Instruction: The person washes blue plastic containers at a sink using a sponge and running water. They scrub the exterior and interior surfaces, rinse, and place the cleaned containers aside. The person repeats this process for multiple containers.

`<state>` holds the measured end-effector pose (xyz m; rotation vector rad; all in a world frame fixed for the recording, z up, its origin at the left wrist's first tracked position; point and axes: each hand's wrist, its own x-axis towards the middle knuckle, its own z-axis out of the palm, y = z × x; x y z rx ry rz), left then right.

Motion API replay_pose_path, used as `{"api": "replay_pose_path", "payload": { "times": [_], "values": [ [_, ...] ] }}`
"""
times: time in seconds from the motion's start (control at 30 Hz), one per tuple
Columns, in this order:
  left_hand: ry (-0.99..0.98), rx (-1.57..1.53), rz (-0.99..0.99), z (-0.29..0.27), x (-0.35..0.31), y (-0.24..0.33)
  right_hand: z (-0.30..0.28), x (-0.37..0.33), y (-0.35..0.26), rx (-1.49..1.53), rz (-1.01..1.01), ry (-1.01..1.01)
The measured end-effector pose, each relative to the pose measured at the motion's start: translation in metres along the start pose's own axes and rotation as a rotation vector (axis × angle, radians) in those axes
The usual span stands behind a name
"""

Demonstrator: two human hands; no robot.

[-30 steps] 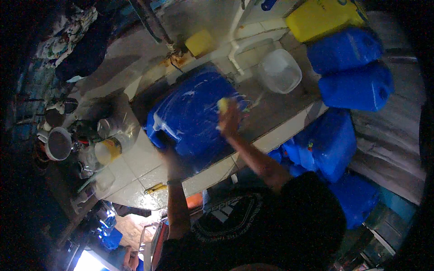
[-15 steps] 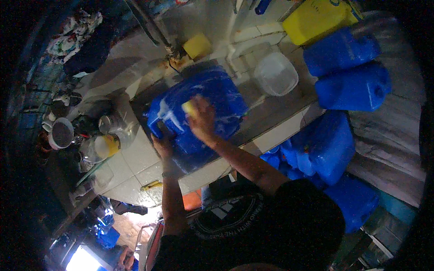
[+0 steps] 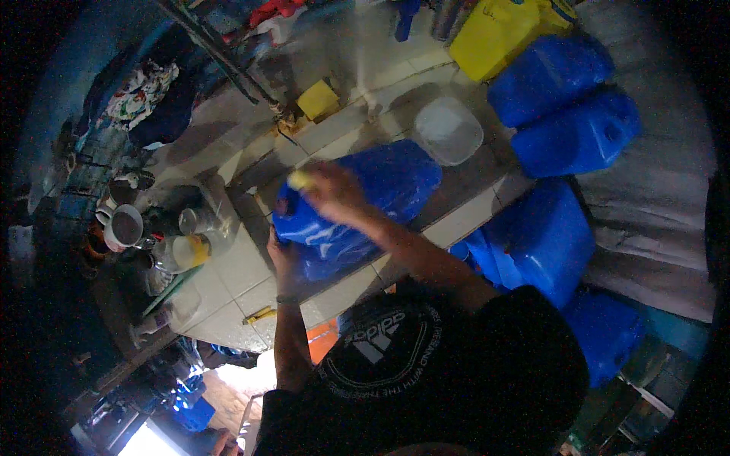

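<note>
Your right hand (image 3: 331, 194) has slid left across the blue jerrycan (image 3: 357, 209) since a sec ago; it's now near the can's left end, mid-frame, fingers closed round a yellow sponge (image 3: 299, 180). So the scrubbing has prob. covered the top face and reached the cap end. Your left hand (image 3: 283, 258) is pressed vs. the can's lower-left side, steadying it; grip can't be told, it's in shadow. The can lies on its side on the tiled counter (image 3: 228, 266), w/ a white bucket (image 3: 447, 131) at upper right.

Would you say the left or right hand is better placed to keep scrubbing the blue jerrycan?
Probably the right hand: it lies on top of the jerrycan with the yellow sponge. The left hand braces its near side.
</note>
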<state>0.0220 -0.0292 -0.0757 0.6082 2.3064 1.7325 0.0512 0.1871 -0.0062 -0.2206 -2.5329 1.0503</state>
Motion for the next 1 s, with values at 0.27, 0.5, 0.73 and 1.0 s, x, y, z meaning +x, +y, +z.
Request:
{"api": "replay_pose_path", "payload": {
  "times": [0.27, 0.5, 0.73, 1.0],
  "values": [
    [0.2, -0.142, -0.189, -0.023, -0.019, -0.059, -0.051, -0.05, 0.093, -0.302, 0.083, 0.156],
    [0.042, -0.694, -0.406, -0.016, -0.018, -0.039, 0.025, -0.036, -0.011, -0.011, 0.135, -0.012],
    [0.142, -0.779, -0.582, 0.001, -0.017, 0.06, -0.037, -0.079, 0.066, -0.35, -0.005, 0.077],
    [0.18, -0.291, -0.361, -0.016, -0.002, -0.075, -0.056, -0.086, 0.106, -0.445, 0.127, 0.141]
  ]
}}
